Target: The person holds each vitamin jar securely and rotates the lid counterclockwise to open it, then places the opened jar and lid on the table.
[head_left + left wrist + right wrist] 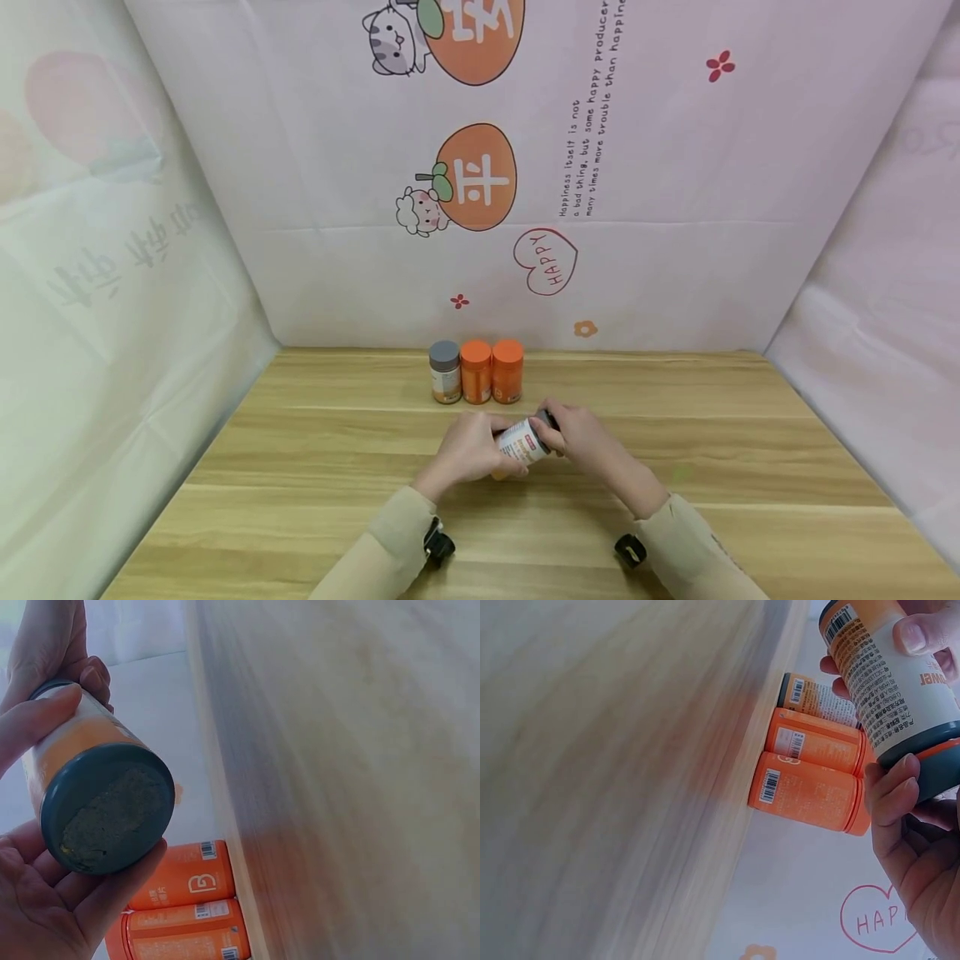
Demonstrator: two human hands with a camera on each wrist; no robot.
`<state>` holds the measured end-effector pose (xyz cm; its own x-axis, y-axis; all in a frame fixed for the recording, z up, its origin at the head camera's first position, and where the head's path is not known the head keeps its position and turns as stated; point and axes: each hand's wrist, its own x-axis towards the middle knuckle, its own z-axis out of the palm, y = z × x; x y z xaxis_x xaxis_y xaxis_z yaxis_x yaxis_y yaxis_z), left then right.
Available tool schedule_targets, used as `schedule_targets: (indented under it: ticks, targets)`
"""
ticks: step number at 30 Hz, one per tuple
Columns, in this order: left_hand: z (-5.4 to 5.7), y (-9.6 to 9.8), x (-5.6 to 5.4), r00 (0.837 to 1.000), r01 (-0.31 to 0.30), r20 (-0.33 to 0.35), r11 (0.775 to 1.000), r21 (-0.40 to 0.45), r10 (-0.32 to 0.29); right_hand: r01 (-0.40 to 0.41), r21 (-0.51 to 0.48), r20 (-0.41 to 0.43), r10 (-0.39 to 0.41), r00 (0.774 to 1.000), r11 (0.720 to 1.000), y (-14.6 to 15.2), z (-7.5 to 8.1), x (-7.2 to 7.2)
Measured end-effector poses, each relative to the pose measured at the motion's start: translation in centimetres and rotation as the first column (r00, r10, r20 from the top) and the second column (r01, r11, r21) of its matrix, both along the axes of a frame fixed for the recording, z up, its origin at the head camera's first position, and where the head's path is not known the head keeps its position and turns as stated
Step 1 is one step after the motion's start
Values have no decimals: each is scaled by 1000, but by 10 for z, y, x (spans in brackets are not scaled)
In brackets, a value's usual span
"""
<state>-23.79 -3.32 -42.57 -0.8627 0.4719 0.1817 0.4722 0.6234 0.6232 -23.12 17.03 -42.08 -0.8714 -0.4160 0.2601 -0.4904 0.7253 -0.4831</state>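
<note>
Both hands hold one supplement bottle point(522, 443) above the wooden table, tilted with its lid end up and to the right. It has a white label, an orange band and a dark grey lid point(939, 772); a thin orange strip shows at the lid. My left hand point(472, 446) grips the body, thumb on one side and fingers on the other. Around the lid curl the fingers of my right hand point(581, 433). The left wrist view shows the bottle's dark, scuffed base point(112, 810) facing the camera.
Behind the hands stand three bottles in a row: a grey-lidded one point(446, 373) on the left and two orange ones, the middle bottle point(476, 372) and the right bottle point(507, 372). A printed white cloth point(637, 275) hangs behind the table point(315, 467) and along its sides.
</note>
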Motion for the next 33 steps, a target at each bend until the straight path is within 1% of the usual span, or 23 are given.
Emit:
schedule_targets:
  ticks: [2, 6, 9, 15, 19, 22, 25, 28, 30, 33]
  targets:
    - [0, 0, -1, 1000, 13, 4, 1000, 4, -13, 2, 2, -5, -2, 1000, 1000, 0, 0, 1]
    - [-2, -3, -3, 996, 45, 77, 997, 57, -49, -6, 23, -44, 7, 999, 1000, 1, 1, 2]
    - [-3, -5, -3, 990, 52, 128, 994, 100, -65, -30, 30, -77, 32, 997, 999, 1, 2, 2]
    - [-4, -6, -4, 988, 66, 134, 991, 113, -81, -72, 11, -124, 73, 990, 997, 1, 1, 0]
    - [-3, -10, -4, 978, 85, 177, 986, 147, -111, -110, 8, -191, 109, 975, 994, 3, -4, -1]
    - [-3, -12, -5, 971, 80, 210, 982, 174, -117, -147, -13, -232, 139, 963, 989, 5, -7, -1]
    - [-3, -14, -7, 965, 78, 233, 979, 190, -122, -190, -33, -280, 174, 944, 981, 7, -9, -2]
    - [-3, -15, -8, 959, 91, 246, 975, 201, -140, -229, -42, -316, 205, 926, 972, 8, -9, -1]
    - [-4, -15, -8, 954, 93, 260, 973, 213, -148, -249, -48, -323, 221, 920, 967, 9, -8, 0]
    - [-4, -16, -9, 953, 92, 264, 970, 223, -151, -272, -78, -283, 240, 929, 959, 10, -6, 3]
